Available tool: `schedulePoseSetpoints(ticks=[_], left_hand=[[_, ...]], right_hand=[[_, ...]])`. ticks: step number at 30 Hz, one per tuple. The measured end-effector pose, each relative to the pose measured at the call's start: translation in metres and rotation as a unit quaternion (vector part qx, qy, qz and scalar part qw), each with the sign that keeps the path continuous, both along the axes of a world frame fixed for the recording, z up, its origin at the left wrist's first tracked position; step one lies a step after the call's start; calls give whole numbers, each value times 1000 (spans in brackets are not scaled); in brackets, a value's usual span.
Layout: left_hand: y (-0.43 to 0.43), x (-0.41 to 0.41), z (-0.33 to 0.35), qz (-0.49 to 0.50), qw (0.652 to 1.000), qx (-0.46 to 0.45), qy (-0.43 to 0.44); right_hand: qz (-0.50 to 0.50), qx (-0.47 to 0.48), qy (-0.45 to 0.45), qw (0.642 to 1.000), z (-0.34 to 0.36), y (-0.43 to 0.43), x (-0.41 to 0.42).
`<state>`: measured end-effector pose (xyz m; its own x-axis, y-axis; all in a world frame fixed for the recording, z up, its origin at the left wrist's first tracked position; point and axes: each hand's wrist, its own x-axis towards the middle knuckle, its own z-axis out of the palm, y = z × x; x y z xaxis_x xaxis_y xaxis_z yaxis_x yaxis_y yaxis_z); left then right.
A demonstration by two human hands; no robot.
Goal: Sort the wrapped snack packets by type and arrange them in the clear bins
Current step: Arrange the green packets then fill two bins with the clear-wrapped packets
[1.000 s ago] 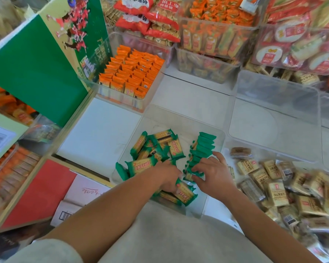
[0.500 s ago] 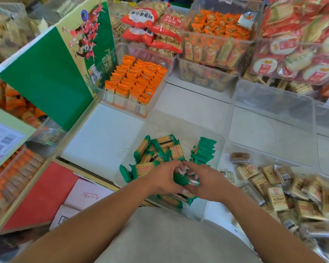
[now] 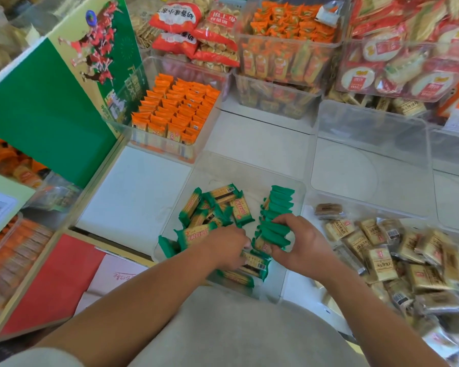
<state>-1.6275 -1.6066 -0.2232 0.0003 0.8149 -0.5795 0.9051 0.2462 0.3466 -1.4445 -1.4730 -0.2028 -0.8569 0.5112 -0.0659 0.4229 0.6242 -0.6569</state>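
Note:
A clear bin [image 3: 223,165] in front of me holds green-wrapped snack packets. A loose heap of them [image 3: 217,207] lies in its left half, and a neat row standing on edge [image 3: 277,205] runs along its right side. My right hand [image 3: 300,245] grips the near end of that row, fingers curled over several green packets. My left hand [image 3: 227,246] rests low in the bin among the loose packets, fingers bent on one; exactly what it holds is hidden.
A bin of orange packets [image 3: 175,109] in tidy rows stands behind-left. An empty clear bin [image 3: 368,165] sits to the right, with a pile of tan packets [image 3: 398,255] in front of it. A green box [image 3: 51,107] leans at left; full bins crowd the back.
My right hand went to my left hand, took green packets there, and has carried them right onto the near end of the standing row. The left hand stays low in the heap.

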Motion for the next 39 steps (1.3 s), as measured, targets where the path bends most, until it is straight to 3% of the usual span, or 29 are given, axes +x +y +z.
schedulePoseSetpoints(ticks=[3,7,12,16,21,24,29,35,39], left_hand=[[6,2,-14,-72,997,31,15],[4,0,-19,-99,994,-45,30],[16,-4,-14,-132,977,-142,91],[16,-8,-9,-153,972,-156,90],[2,-4,-3,-134,979,-143,49],[-2,1,-1,-107,983,-144,35],[8,10,0,-71,977,-201,12],[-6,10,17,-100,976,-194,-2],[-18,16,27,-85,977,-195,2]], right_hand=[[-21,-25,-15,999,-2,3,1],[-16,-52,-56,997,0,11,-2],[76,99,-55,991,-13,5,-3],[76,162,-71,981,-23,-1,-3],[72,168,-92,979,-22,-6,-8],[42,119,-61,990,-22,-1,-8],[36,108,-52,992,-19,1,-11],[131,240,-169,947,-25,-13,-7],[130,282,-219,925,-25,-26,-14]])
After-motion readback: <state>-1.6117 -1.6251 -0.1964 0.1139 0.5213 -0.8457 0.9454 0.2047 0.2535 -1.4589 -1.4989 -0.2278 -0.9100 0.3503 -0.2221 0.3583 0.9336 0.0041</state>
